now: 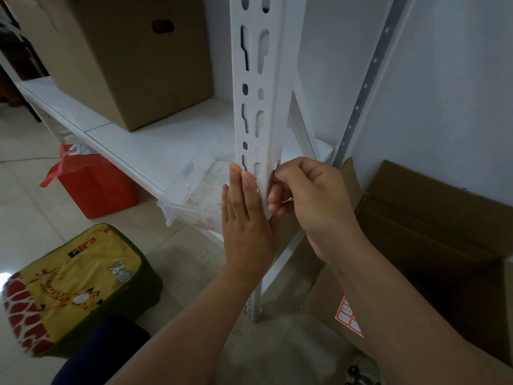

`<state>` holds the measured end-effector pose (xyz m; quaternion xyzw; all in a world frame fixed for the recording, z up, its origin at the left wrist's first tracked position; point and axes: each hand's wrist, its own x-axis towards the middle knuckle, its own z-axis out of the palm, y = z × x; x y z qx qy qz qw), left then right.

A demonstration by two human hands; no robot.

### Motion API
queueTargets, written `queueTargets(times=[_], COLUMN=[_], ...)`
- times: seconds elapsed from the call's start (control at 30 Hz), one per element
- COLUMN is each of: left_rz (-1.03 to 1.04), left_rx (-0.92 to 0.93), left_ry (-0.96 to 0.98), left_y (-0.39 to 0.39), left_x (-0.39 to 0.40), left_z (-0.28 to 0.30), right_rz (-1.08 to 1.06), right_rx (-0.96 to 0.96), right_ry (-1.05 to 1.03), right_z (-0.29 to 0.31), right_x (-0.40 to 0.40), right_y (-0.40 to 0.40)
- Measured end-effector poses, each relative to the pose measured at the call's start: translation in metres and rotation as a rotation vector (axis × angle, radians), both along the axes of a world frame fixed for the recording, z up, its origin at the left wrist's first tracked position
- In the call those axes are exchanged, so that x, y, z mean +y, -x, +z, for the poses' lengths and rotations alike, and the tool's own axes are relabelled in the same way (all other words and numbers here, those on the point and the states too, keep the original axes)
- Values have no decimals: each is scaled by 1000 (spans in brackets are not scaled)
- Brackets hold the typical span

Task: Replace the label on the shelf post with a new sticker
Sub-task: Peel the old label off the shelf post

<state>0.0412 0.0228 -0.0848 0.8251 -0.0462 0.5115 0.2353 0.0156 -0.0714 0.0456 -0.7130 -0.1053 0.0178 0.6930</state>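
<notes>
A white slotted shelf post (261,87) stands upright in the middle of the view. My left hand (245,218) lies flat against its front face with straight fingers, steadying it. My right hand (308,195) is at the post's right side face, fingers curled, pinching at a label (278,162) of which only a small red-edged corner shows above the fingers. What exactly the fingers hold is hidden. A sheet of red-bordered stickers (350,318) lies on a cardboard box flap at lower right, partly behind my right forearm.
A white shelf board (144,143) carries a large cardboard box (133,59) and a clear plastic tray (200,187). An open cardboard box (433,240) stands to the right, a red bag (91,182) under the shelf, a giraffe-print cushion stool (75,290) at lower left.
</notes>
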Motion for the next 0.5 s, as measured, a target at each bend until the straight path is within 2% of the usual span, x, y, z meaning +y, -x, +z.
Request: queueTargets(times=[0.33,0.4,0.5], left_rz=[-26,-21,10], left_rx=[-2,4,100], left_ry=[28,35,30], left_y=[-1,0,-2], left_x=[-1,-3,0], left_z=[0,2,-8], right_rz=[-99,-155,-183], right_rx=[-232,-337,-615], right_ry=[239,322,425], right_z=[2,2,2], right_x=[3,3,5], right_y=[-3,-5,-3])
